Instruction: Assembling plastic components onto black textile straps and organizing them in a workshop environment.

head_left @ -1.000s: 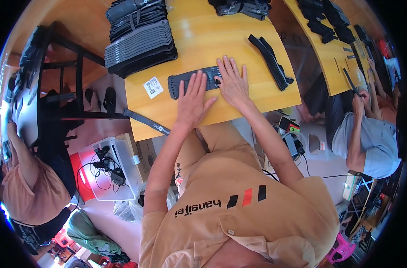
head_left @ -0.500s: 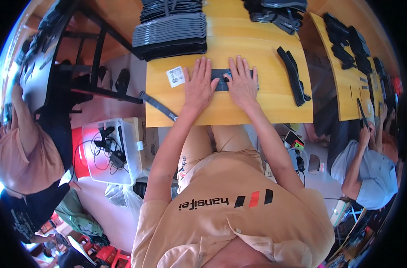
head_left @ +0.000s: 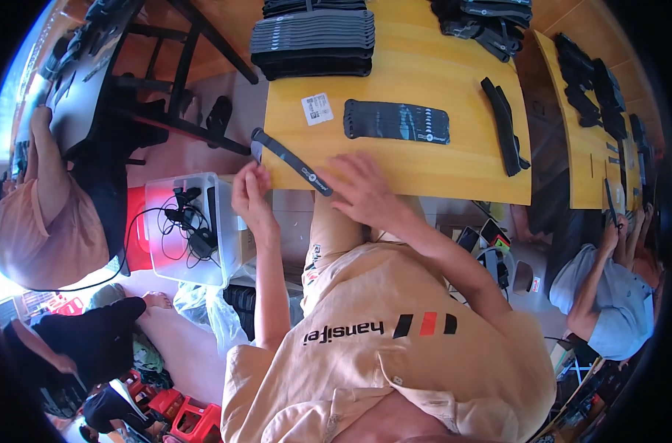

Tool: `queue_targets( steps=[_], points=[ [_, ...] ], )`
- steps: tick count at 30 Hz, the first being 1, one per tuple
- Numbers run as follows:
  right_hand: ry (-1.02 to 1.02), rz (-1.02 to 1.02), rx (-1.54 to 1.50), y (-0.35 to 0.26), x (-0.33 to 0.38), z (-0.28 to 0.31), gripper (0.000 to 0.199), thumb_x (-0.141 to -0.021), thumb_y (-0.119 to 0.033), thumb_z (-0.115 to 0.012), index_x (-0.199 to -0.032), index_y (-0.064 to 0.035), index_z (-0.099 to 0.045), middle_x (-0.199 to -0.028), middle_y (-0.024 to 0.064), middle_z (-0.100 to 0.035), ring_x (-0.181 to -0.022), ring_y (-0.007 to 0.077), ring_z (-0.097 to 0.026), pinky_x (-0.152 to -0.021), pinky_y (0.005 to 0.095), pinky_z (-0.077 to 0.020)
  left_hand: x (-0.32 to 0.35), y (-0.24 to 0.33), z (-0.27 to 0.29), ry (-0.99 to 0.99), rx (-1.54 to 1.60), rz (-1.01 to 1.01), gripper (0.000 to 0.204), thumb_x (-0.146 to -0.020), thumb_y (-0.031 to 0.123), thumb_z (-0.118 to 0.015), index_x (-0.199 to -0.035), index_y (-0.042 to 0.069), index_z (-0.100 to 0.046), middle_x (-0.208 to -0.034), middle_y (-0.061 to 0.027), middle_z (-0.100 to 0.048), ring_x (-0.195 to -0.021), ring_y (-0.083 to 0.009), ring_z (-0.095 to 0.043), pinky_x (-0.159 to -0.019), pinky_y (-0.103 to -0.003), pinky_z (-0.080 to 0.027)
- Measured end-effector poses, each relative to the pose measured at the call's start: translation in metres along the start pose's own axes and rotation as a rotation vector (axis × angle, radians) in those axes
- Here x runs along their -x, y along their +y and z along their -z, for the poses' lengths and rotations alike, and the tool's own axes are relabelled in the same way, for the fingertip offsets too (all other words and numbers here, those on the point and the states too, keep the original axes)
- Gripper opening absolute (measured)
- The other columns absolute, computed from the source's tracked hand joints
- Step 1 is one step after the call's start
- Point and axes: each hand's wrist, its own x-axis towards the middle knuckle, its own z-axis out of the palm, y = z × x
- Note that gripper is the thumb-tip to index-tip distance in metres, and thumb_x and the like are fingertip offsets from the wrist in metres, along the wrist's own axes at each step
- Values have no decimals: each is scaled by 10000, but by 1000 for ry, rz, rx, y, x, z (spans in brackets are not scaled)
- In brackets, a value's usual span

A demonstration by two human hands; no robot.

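A single dark grey strap [head_left: 290, 161] with rounded ends and pale print lies slantwise over the table's near left corner, one end past the edge. Just below that end is my left hand [head_left: 253, 198], its fingers curled together; whether anything is between them I cannot make out. My right hand [head_left: 365, 190], slightly blurred, hovers by the strap's other end with its fingers apart, palm down. Beyond it a flat set of overlapping dark straps [head_left: 397, 122] rests on the wooden table [head_left: 424, 173]. A white label [head_left: 317, 109] lies left of the set.
Tall stacks of grey and black straps [head_left: 314, 37] stand at the far left of the table, more straps [head_left: 491, 22] at the far right. A folded black strap [head_left: 504, 127] lies near the right edge. A clear bin of cables [head_left: 188, 229] is below left. People work on both sides.
Both hands have lifted off the flat strap set and moved left and nearer me, toward the single strap. That strap's near end has shifted slightly toward me. The view has turned a little.
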Motion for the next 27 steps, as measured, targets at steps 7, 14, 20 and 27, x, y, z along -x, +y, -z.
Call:
queue_targets(
  steps=[7, 14, 20, 27],
  points=[
    [8, 144, 55, 6, 5, -37, 383, -712, -43, -641, -1091, -78, -604, -1026, 85, -560, -975, 238, -517, -861, 357, -437, 64, -22, 13, -87, 184, 498, 281, -927, 248, -503, -1054, 9, -578, -912, -71, -629, -755, -128, -602, -665, -231, -482],
    [228, -234, -417, -12, 12, 1, 289, -683, -3, -693, -969, -24, -658, -832, 81, -545, -684, 191, -554, -583, 274, -470, 65, 23, -40, -342, 582, 632, 289, -912, 234, -536, -1056, -13, -583, -836, -75, -643, -704, -109, -608, -635, -215, -490],
    [137, -409, -808, -20, 19, 51, 286, -705, 68, -661, -980, -6, -661, -850, 80, -578, -730, 164, -582, -617, 244, -467, 53, 35, -53, -448, 596, 653, 259, -898, 190, -559, -1030, -31, -590, -825, -79, -647, -671, -102, -620, -598, -200, -521],
    [141, -318, -676, -13, 28, 75, 250, -700, 116, -612, -924, 17, -660, -874, 118, -624, -776, 190, -619, -666, 256, -491, 63, 43, -62, -478, 575, 671, 265, -893, 190, -567, -1017, -43, -594, -824, -92, -648, -656, -112, -632, -596, -211, -543]
  ],
)
